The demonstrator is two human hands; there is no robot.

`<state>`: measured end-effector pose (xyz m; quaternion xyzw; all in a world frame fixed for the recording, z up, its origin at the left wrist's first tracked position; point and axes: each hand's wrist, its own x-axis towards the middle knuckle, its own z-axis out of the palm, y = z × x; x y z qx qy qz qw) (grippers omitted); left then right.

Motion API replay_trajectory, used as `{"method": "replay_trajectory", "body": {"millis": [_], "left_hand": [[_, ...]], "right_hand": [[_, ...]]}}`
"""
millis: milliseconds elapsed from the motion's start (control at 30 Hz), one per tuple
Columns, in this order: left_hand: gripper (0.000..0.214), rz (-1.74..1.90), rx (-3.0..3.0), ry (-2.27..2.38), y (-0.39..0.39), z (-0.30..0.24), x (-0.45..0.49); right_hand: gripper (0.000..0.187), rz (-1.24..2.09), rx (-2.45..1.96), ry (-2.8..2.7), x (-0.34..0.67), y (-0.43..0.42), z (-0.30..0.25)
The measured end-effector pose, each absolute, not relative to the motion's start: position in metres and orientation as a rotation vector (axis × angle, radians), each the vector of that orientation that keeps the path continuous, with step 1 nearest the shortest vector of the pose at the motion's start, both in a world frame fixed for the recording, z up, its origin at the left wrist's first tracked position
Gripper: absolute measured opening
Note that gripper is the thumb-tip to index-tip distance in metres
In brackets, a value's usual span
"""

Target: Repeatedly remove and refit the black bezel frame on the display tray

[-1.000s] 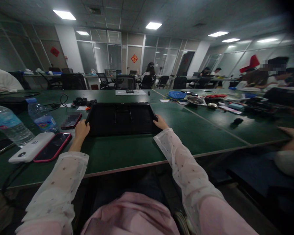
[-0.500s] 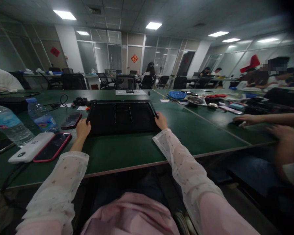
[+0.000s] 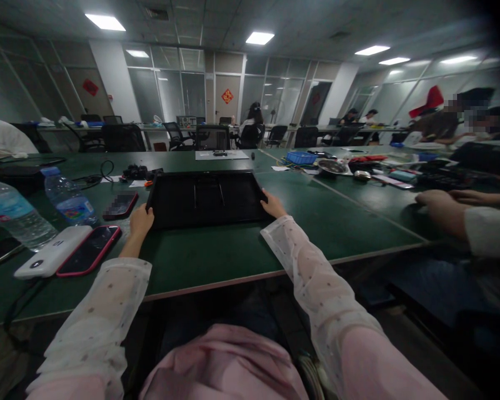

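A wide black rectangular tray-like panel [image 3: 173,200] with a raised rim lies on the green table [image 3: 216,253] in front of me. Two thin upright lines, perhaps a wire stand or a reflection, show near its middle; I cannot tell which. My left hand [image 3: 141,221] is closed on the panel's left edge, thumb on top. On the opposite edge, my right hand [image 3: 274,204] grips the rim with thumb above. The fingers of both hands are partly hidden under the panel.
Left of the panel are a pink-edged phone [image 3: 89,251], a white power bank [image 3: 54,253], another phone [image 3: 120,205] and two water bottles [image 3: 70,197]. A metal bowl [image 3: 332,166] and blue basket [image 3: 301,158] stand farther right. A co-worker's hands [image 3: 445,205] rest at the table's right.
Both my hands keep their hold on the panel, which has barely shifted. The co-worker's hands at the right have drawn together.
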<state>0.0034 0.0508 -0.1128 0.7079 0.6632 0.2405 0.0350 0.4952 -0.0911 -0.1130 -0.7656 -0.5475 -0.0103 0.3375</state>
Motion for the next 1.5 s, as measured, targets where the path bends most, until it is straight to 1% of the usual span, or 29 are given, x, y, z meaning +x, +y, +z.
{"method": "replay_trajectory", "body": {"millis": [67,267,567,700,967,1167,1500], "left_hand": [[0.049,0.739,2.169,2.039,0.050,-0.113,0.004],[0.050,0.749,2.168,2.024,0.050,-0.114,0.005],[0.046,0.702,2.169,2.074,0.047,-0.113,0.006],[0.050,0.651,2.178,2.152,0.046,-0.113,0.010],[0.064,0.723,2.045,2.219,0.047,-0.113,0.010],[0.056,0.756,1.952,2.193,0.050,-0.113,0.006],[0.056,0.807,1.941,2.170,0.050,-0.114,0.009]], "right_hand": [[0.063,-0.033,-2.019,-1.421,0.494,-0.092,-0.112],[0.054,-0.092,-2.139,-1.293,0.485,-0.096,-0.106],[0.052,-0.082,-2.172,-1.262,0.482,-0.096,-0.113],[0.052,-0.090,-2.183,-1.289,0.483,-0.094,-0.115],[0.053,-0.049,-1.986,-1.343,0.499,-0.083,-0.129],[0.053,0.000,-1.864,-1.332,0.508,-0.076,-0.137],[0.051,0.031,-1.765,-1.297,0.510,-0.075,-0.141]]}}
